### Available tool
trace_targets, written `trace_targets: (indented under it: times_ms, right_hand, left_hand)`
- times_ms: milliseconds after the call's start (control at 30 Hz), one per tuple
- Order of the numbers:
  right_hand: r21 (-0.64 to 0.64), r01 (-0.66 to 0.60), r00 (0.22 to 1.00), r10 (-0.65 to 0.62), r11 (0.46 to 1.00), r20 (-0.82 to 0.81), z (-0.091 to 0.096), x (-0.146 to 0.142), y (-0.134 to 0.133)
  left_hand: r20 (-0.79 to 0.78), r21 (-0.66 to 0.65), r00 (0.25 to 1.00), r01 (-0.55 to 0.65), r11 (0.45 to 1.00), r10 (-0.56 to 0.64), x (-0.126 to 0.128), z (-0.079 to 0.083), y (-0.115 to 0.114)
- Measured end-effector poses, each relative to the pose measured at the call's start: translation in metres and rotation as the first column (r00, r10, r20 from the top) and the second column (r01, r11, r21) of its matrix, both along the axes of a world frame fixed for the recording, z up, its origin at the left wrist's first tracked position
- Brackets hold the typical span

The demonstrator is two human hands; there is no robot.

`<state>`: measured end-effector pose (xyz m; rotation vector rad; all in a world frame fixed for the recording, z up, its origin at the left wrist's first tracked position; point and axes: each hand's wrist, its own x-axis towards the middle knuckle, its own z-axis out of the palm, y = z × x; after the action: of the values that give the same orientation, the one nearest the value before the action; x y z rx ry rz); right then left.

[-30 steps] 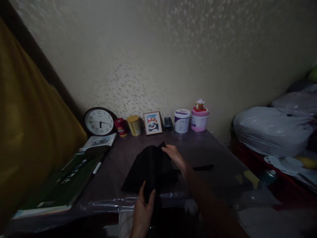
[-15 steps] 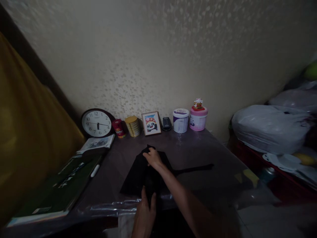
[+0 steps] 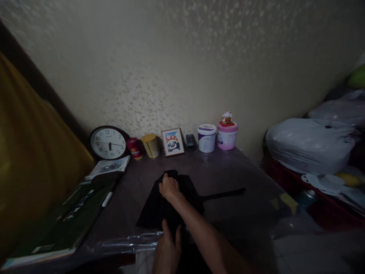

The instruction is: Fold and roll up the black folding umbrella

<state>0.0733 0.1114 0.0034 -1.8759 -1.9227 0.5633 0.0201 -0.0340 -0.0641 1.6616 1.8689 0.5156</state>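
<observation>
A black cloth [image 3: 155, 207] lies partly folded on the dark table [image 3: 228, 171], with a thin black strap [image 3: 225, 195] trailing to the right. My right hand [image 3: 169, 187] rests on the cloth's far part, fingers curled and pressing on the fabric. My left hand [image 3: 168, 247] is at the table's near edge, thumb and fingers pinching the cloth's near end. The light is dim and the fingertips are hard to make out.
Along the wall stand a clock [image 3: 107, 142], a red can [image 3: 133, 148], a gold tin [image 3: 151, 145], a panda picture [image 3: 172, 141], a white tub [image 3: 207, 137] and a pink jar [image 3: 227, 134]. Books [image 3: 74, 213] lie at left. Plastic bags [image 3: 309, 144] are piled at right.
My right hand has moved left and nearer across the cloth, carrying its far right corner over onto the middle. My left hand has stayed at the near edge.
</observation>
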Motion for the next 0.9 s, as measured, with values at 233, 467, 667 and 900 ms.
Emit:
trace_targets:
  times_ms: [233, 467, 667, 900]
  right_hand:
    - [-0.023, 0.007, 1.0, -0.007, 1.0, 0.012, 0.0, 0.004, 0.002]
    - [-0.008, 0.0, 1.0, 0.0, 1.0, 0.014, 0.001, 0.001, 0.002]
    - [0.026, -0.003, 1.0, 0.003, 1.0, -0.005, 0.004, 0.001, 0.0]
    - [0.039, -0.029, 0.998, 0.031, 0.999, -0.052, 0.002, 0.002, -0.002]
  left_hand:
    - [0.249, 0.07, 0.966, -0.085, 0.994, 0.065, 0.001, 0.002, -0.005]
    - [-0.09, 0.003, 0.996, 0.007, 1.0, -0.007, 0.004, 0.025, -0.007]
    - [-0.017, -0.019, 0.994, 0.106, 0.994, -0.106, -0.001, 0.022, 0.001]
    - [0.127, 0.006, 0.989, 0.072, 0.997, -0.072, -0.001, 0.012, 0.003]
